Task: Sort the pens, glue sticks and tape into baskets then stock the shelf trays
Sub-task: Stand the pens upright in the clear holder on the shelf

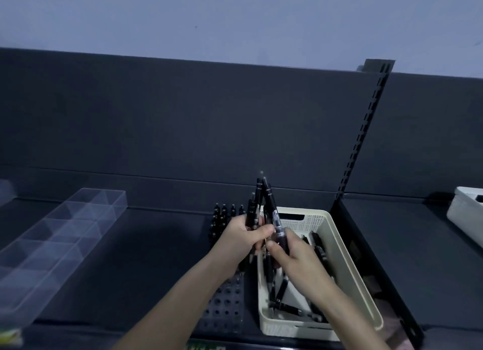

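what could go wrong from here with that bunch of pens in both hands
1. The pens fan out loosely between the left hand and right hand; one may slip and fall outside the cream basket.
2. Lowering the bunch toward the perforated rack could knock over the standing pens in its far rows.

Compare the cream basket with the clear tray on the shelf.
The basket is opaque cream with perforated walls; the tray is see-through. The basket is one open bin holding black pens; the tray is split into compartments with nothing visible inside. Both are long, open-topped and sit on the dark shelf.
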The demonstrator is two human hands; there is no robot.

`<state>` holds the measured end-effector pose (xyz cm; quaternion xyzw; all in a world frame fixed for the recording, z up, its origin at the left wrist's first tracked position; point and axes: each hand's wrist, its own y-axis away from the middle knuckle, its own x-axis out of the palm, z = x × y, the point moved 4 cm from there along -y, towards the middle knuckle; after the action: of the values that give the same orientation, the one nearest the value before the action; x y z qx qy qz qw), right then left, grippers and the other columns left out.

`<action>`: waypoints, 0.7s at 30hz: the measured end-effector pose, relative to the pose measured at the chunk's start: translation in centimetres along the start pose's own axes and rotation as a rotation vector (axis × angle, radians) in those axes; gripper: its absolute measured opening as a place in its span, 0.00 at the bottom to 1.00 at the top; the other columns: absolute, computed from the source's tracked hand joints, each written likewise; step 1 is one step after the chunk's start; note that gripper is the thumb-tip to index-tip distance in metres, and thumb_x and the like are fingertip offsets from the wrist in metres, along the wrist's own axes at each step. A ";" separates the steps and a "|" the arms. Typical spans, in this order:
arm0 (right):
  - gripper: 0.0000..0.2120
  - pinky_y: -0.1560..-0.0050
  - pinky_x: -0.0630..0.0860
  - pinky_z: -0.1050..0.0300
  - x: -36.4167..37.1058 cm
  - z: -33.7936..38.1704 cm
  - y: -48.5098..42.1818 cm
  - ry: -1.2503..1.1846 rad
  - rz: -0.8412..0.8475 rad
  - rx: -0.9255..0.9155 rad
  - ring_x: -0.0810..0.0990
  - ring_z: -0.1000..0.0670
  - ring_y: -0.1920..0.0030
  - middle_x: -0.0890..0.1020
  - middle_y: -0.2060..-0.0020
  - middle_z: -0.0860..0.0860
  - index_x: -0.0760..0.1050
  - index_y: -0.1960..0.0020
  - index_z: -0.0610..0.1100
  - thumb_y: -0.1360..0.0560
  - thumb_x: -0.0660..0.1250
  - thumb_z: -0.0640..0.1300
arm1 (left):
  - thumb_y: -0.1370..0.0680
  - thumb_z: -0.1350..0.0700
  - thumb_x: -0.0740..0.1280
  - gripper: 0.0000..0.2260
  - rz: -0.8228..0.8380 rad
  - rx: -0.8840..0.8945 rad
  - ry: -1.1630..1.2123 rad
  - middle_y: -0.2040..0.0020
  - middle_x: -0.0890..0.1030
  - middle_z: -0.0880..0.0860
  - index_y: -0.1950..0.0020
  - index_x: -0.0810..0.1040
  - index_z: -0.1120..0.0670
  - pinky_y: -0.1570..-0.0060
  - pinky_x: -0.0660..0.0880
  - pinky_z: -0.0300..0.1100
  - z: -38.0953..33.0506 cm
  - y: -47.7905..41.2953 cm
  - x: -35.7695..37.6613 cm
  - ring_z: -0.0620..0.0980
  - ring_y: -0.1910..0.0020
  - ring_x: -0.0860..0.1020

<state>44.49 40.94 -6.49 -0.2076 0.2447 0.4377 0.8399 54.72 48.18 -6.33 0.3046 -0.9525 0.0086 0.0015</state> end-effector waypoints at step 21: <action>0.11 0.60 0.71 0.61 5.9 3.7 -1.2 -0.909 0.122 0.251 0.78 0.56 0.66 0.81 0.68 0.53 0.79 0.50 0.39 0.21 0.57 0.40 | 0.25 0.61 0.68 0.05 -0.241 -0.063 -0.039 0.65 0.76 0.54 0.60 0.75 0.58 0.70 0.71 0.32 1.8 4.8 -11.2 0.42 0.73 0.71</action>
<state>49.26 46.16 -6.95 0.1229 -0.0848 0.4996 0.8533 61.08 58.58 -8.27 0.4166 -0.9086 -0.0278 -0.0065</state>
